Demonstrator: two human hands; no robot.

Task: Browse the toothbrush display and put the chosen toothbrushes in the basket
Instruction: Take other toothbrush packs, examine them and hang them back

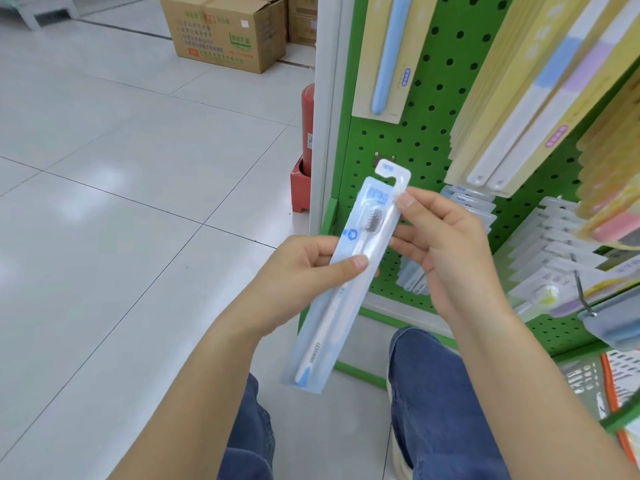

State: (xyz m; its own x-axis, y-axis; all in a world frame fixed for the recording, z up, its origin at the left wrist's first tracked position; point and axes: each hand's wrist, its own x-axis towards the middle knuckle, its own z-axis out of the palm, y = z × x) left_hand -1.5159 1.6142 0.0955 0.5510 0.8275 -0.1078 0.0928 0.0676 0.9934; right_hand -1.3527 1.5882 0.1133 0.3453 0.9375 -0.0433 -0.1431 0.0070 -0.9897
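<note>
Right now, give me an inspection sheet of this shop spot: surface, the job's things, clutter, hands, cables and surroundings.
Surface: pale tiled floor.
Job's things: packaged toothbrush held in front of green pegboard display; more toothbrush packs hang there; basket partly in view lower right.
Clutter: cardboard box on the floor.
Hands: left hand and right hand both pinch the pack.
Cables: nothing seen.
Surroundings: red fire extinguisher beside the display.

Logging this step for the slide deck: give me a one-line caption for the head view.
Both hands, left hand and right hand, hold a packaged toothbrush before the green pegboard display.
</note>
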